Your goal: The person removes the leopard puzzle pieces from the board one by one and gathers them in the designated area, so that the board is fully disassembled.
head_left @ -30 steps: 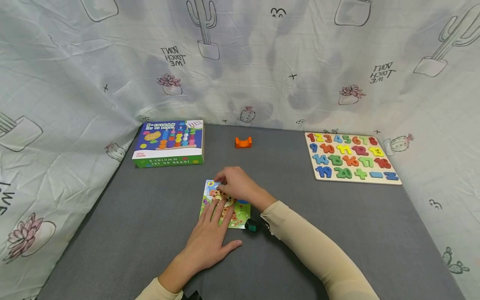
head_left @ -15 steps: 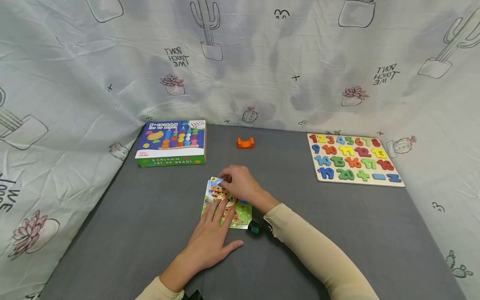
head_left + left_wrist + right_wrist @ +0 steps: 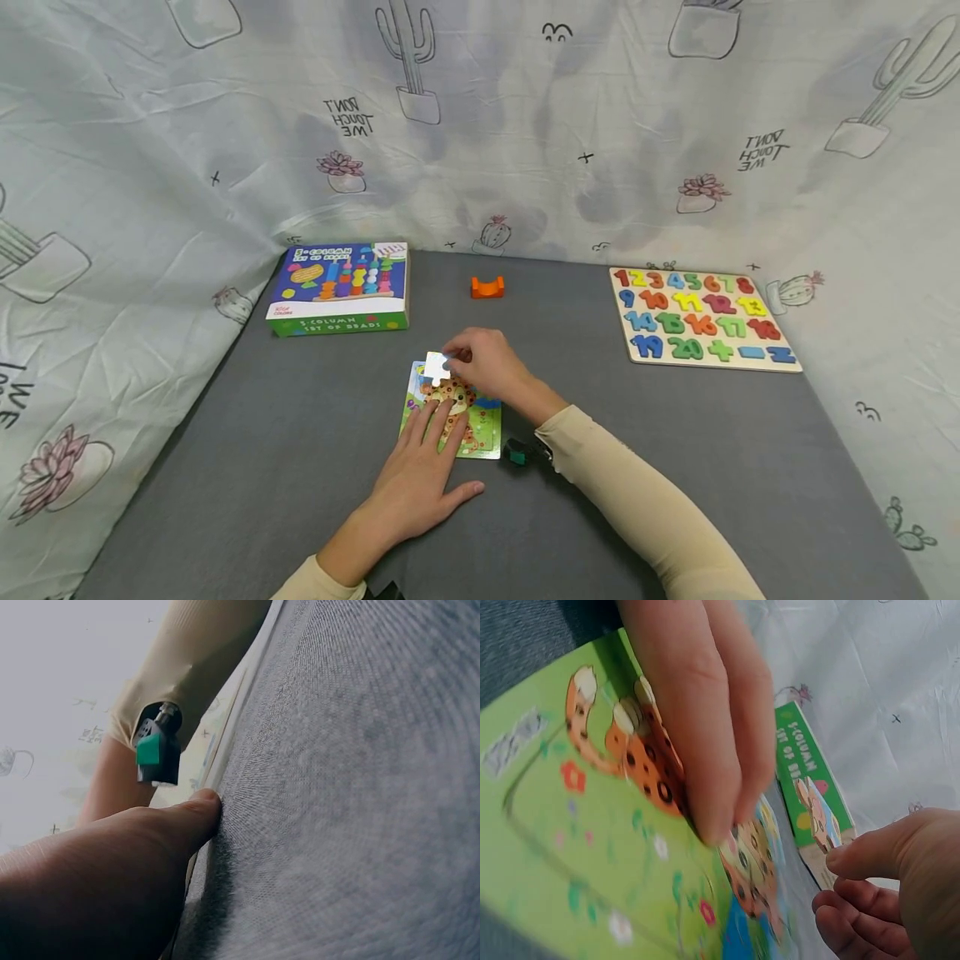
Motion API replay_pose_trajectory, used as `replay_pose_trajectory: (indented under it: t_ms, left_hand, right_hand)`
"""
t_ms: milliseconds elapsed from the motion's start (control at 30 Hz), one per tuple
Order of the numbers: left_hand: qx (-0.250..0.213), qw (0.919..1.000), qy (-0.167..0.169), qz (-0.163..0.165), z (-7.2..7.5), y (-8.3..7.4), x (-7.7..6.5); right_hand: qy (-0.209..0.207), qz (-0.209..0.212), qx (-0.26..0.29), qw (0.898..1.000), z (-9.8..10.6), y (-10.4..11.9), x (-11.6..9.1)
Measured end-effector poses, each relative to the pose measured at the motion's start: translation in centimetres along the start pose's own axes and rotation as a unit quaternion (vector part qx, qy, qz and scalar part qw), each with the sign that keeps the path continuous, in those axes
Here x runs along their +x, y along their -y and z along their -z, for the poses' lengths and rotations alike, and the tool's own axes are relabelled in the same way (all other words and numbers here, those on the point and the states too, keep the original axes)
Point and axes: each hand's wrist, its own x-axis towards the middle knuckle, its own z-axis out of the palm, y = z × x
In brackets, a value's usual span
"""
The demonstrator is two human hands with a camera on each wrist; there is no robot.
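A small jigsaw puzzle [image 3: 483,442] with a spotted leopard on green grass lies on the grey table. Over its far left corner, my right hand [image 3: 489,364] pinches one puzzle piece [image 3: 436,369] between thumb and fingers. That piece looks white from the head; the right wrist view shows its printed side, the piece [image 3: 821,819] held up off the puzzle. My left hand [image 3: 422,483] rests on the puzzle's near left part, fingers straight and spread, hiding some of the picture. In the left wrist view, the thumb of my left hand [image 3: 142,844] touches the cloth.
A bead-set box [image 3: 337,289] stands at the back left. An orange plastic part [image 3: 487,287] sits at the back middle. At the right lies a wooden number board [image 3: 705,319]. A dark wrist camera [image 3: 517,452] hangs beneath the right wrist. Patterned cloth [image 3: 525,125] surrounds the table.
My right hand has lifted the puzzle piece from the upper left of the puzzle and tipped it, so a white face now shows. The left hand has stayed in place.
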Motion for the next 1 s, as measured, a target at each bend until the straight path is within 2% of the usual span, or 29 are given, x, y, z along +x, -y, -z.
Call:
replay_pose_trajectory:
  t_ms: [267, 467, 700, 867, 1000]
  left_hand:
    - [0.002, 1.0000, 0.003, 0.003, -0.3, 0.1, 0.0]
    - [-0.006, 0.9999, -0.012, 0.000, -0.5, 0.1, 0.0]
    - [0.014, 0.9997, 0.008, 0.017, -0.3, -0.2, 0.1]
    - [0.035, 0.9994, -0.002, 0.000, 0.1, 0.0, 0.3]
    - [0.044, 0.9979, -0.037, -0.029, 0.5, 0.4, 0.6]
  right_hand:
    - [-0.019, -0.003, -0.023, 1.000, 2.4, -1.1, -1.3]
    - [-0.036, -0.008, -0.026, 0.999, 4.0, -2.4, -2.3]
    - [-0.046, -0.030, -0.030, 0.998, 5.5, -4.3, -3.7]
    - [-0.051, -0.042, -0.034, 0.997, 6.6, -5.6, -4.8]
    - [-0.055, -0.050, -0.038, 0.997, 7.1, -6.6, -5.6]
